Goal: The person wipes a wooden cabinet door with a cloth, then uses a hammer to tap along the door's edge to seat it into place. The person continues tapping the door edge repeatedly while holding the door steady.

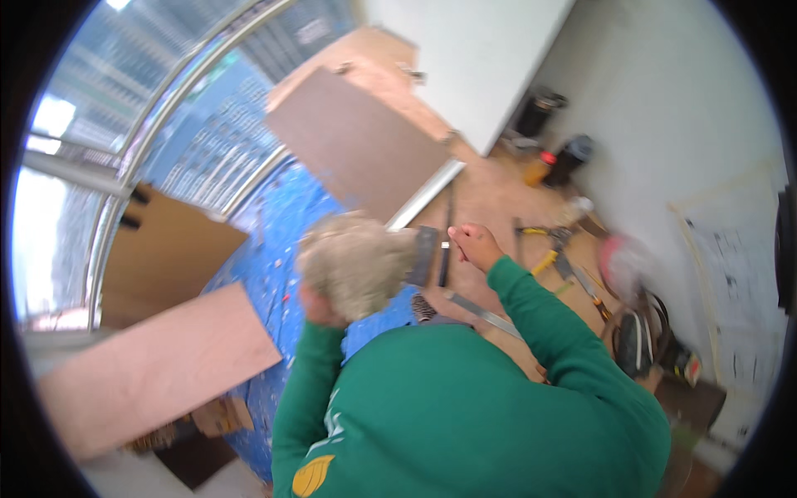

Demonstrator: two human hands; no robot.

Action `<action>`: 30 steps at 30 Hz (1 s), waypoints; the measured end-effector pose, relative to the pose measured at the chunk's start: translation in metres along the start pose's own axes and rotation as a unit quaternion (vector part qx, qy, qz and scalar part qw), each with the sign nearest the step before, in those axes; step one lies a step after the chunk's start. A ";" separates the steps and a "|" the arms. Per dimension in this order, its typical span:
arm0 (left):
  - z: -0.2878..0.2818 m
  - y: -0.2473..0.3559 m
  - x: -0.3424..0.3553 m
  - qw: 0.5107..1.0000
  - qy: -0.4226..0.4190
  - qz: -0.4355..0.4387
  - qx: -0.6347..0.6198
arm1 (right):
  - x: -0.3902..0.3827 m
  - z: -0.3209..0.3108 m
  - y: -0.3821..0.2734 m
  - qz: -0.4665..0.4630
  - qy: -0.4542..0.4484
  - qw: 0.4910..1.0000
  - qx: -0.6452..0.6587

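Note:
A large, lumpy beige-grey mass sits in front of my left hand, whose fingers are wrapped against its underside and partly hidden. Motion blur keeps me from telling what the mass is made of. To its right, my right hand is closed, with thumb and forefinger pressed together. Whatever it may hold is hidden or too small to name. Just left of that hand are a slim black-handled tool and a dark flat blade. A metal strip lies below the right hand, near my body.
Blue sheeting covers the floor at left, with a pinkish board over it. A brown panel lies ahead. Yellow-handled pliers, dark bottles and a cordless tool stand or lie along the right wall.

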State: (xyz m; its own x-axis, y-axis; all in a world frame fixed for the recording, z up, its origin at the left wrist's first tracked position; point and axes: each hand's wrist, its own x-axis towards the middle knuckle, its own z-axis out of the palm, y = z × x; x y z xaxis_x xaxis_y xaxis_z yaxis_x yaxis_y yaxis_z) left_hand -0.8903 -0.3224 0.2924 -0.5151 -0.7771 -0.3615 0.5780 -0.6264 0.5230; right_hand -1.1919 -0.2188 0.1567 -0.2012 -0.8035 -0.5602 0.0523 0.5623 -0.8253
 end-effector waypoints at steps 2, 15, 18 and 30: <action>0.015 0.010 -0.013 0.986 -0.134 0.093 0.026 | 0.009 -0.034 0.045 -0.055 0.214 0.975 -0.039; 0.001 0.033 -0.034 0.990 -0.118 0.077 0.015 | 0.025 -0.241 0.168 0.037 0.650 0.759 -0.027; 0.004 0.036 -0.038 0.990 -0.114 0.084 0.000 | 0.047 -0.266 0.185 0.081 0.635 0.765 -0.070; -0.024 0.045 -0.060 0.985 -0.091 0.114 -0.089 | 0.027 -0.181 0.071 -0.258 0.551 0.792 0.048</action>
State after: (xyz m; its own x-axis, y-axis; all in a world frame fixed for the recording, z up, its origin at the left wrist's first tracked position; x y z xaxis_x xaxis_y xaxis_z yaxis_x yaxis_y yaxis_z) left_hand -0.8179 -0.3059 0.3188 -0.4547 -0.8853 -0.0981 0.7850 -0.4503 0.4255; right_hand -1.3702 -0.1654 0.0959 -0.9489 -0.2341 0.2116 -0.2510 0.1537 -0.9557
